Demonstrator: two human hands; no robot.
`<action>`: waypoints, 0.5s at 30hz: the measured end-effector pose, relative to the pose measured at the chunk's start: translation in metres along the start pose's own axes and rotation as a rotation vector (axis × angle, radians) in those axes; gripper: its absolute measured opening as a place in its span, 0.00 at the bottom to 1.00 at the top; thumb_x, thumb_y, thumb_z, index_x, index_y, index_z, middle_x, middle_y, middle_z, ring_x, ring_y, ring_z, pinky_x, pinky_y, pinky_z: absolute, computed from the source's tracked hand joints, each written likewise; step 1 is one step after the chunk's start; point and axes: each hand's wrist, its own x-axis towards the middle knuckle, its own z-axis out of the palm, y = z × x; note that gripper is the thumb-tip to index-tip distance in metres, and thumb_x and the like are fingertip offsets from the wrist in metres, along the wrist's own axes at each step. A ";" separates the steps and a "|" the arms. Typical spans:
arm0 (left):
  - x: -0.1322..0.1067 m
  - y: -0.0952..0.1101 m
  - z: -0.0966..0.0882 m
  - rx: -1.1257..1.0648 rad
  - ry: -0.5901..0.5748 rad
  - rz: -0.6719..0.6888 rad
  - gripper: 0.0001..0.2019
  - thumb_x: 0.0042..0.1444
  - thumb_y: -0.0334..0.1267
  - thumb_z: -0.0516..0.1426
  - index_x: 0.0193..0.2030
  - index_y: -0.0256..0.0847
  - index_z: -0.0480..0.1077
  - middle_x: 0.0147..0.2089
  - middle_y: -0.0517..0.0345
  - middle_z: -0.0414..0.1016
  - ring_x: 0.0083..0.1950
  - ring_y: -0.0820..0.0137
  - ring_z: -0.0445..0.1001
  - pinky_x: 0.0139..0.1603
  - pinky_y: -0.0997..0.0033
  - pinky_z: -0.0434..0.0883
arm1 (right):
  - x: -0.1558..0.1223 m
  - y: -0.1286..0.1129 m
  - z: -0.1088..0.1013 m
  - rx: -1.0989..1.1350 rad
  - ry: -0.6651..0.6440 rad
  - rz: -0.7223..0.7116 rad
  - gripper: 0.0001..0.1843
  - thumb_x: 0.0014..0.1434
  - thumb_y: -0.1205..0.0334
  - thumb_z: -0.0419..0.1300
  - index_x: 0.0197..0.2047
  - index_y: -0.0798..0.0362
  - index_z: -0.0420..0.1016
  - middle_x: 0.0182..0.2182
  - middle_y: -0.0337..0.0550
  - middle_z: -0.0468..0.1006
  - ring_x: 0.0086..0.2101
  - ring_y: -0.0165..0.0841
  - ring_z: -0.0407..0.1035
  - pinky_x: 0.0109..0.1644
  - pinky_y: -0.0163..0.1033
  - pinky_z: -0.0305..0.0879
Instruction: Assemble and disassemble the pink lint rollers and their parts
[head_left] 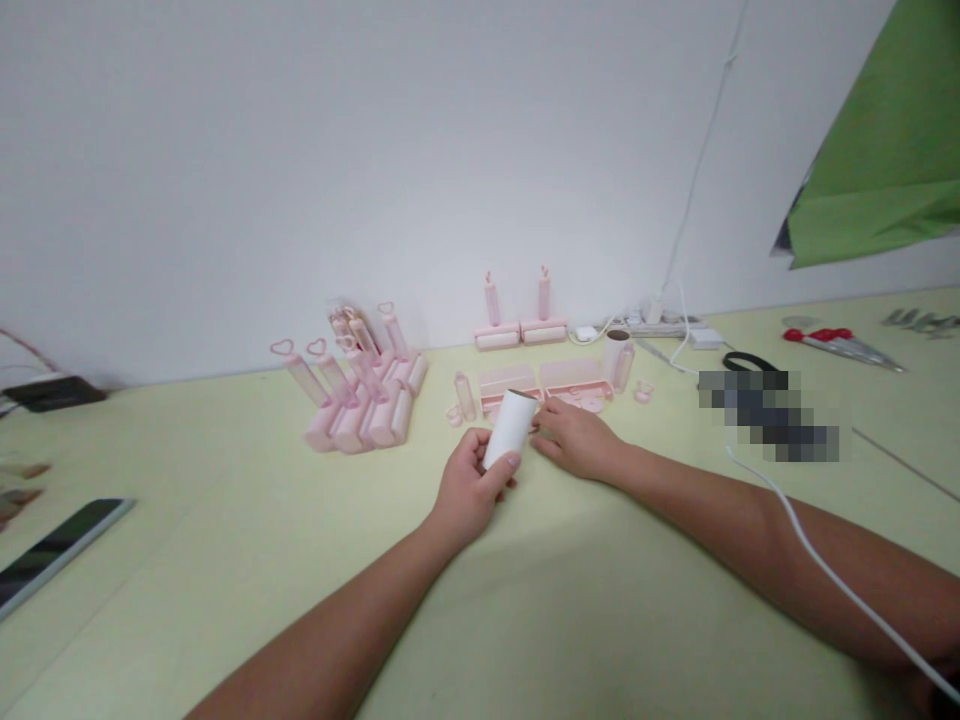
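Note:
My left hand [472, 485] is wrapped around a white sticky-paper-like roll [511, 428], which is tilted with its hollow brown end up. My right hand [574, 438] is just right of the roll, fingers partly bent with a gap between thumb and forefinger; its fingertips are close to the roll and the near edge of an open pink case [508, 380]. Beside that case lies a second open pink case [576, 372] with small pink parts inside. A clear pink handle tube [464, 396] and a small pink heart-shaped piece [454, 415] are left of them.
Several pink rollers with heart-topped handles [349, 390] stand at left; two more [520, 325] stand by the wall. Another roll [616, 350], red-handled scissors [817, 337], a black strap [750, 362] and a white cable [806, 545] are at right. A phone [64, 545] lies left.

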 end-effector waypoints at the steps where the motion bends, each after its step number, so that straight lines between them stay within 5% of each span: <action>1: 0.001 0.000 0.000 -0.006 0.006 0.002 0.19 0.56 0.50 0.61 0.45 0.40 0.63 0.29 0.64 0.71 0.24 0.74 0.70 0.23 0.77 0.64 | 0.000 -0.001 0.000 -0.005 0.019 -0.017 0.17 0.67 0.58 0.55 0.56 0.51 0.71 0.56 0.53 0.70 0.54 0.42 0.66 0.53 0.43 0.63; 8: 0.001 0.001 -0.001 -0.009 0.018 -0.004 0.20 0.55 0.52 0.61 0.45 0.39 0.63 0.27 0.64 0.71 0.22 0.75 0.69 0.22 0.77 0.64 | -0.001 -0.004 0.007 -0.046 0.014 -0.069 0.14 0.66 0.57 0.54 0.52 0.50 0.74 0.49 0.50 0.76 0.45 0.41 0.72 0.45 0.41 0.65; 15: 0.001 0.001 0.000 -0.007 0.012 0.005 0.20 0.56 0.52 0.61 0.44 0.39 0.64 0.28 0.64 0.71 0.23 0.74 0.70 0.22 0.77 0.65 | 0.002 0.004 0.012 0.099 0.098 -0.070 0.15 0.66 0.60 0.55 0.54 0.51 0.73 0.53 0.51 0.74 0.50 0.40 0.70 0.49 0.41 0.64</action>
